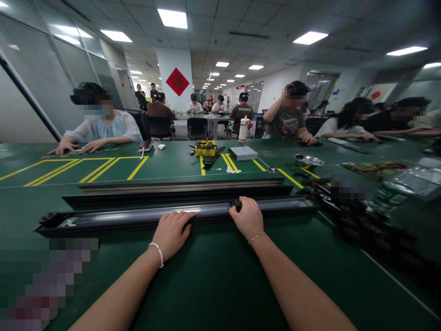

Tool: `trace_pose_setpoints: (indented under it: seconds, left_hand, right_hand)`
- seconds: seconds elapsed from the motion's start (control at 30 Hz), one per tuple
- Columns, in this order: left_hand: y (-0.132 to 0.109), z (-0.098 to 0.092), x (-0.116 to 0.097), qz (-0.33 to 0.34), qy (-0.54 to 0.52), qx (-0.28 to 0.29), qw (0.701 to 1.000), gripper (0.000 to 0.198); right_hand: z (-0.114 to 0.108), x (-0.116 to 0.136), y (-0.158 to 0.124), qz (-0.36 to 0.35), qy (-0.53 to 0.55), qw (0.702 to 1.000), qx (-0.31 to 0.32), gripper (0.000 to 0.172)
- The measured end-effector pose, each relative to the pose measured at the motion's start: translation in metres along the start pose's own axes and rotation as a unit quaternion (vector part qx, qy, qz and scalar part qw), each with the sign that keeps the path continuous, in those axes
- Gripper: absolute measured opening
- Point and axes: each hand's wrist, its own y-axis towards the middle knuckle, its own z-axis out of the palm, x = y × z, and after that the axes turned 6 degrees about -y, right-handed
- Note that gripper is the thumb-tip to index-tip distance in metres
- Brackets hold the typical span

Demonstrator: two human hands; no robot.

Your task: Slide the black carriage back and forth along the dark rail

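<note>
A long black metal rail [120, 217] lies across the green table in front of me, with two more rails [179, 189] behind it. My left hand [172, 232] rests flat on the near rail's front edge, fingers stretched out along it. My right hand [246, 218] is closed in a pinch round a small black part [237, 203] sitting on the rail's top. Both wrists wear thin bracelets.
Yellow lines mark the green table [220, 276]. Farther back lie a yellow cable bundle [206, 148], a white box [243, 153], a metal bowl [308, 160] and black parts at the right [358, 211]. Several people sit along the far side and at tables behind.
</note>
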Motion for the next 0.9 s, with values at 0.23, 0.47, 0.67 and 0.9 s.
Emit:
trace_pose_setpoints:
  seconds: [0.23,0.47,0.67,0.9]
  left_hand:
    - [0.0,0.001,0.001,0.0,-0.001,0.0,1.0,0.033]
    - [0.0,0.001,0.001,0.001,0.001,-0.002,1.0,0.033]
    - [0.0,0.002,0.001,-0.004,0.001,-0.002,1.0,0.033]
    - [0.0,0.002,0.001,-0.001,0.0,-0.001,1.0,0.033]
  right_hand:
    - [0.0,-0.001,0.001,-0.005,-0.004,1.0,-0.012,0.024]
    - [-0.002,-0.004,0.002,-0.004,-0.007,1.0,-0.006,0.024]
    - [-0.009,-0.018,0.006,-0.044,0.012,0.998,0.052,0.027]
    - [-0.013,-0.019,0.006,-0.036,0.018,0.998,0.057,0.028]
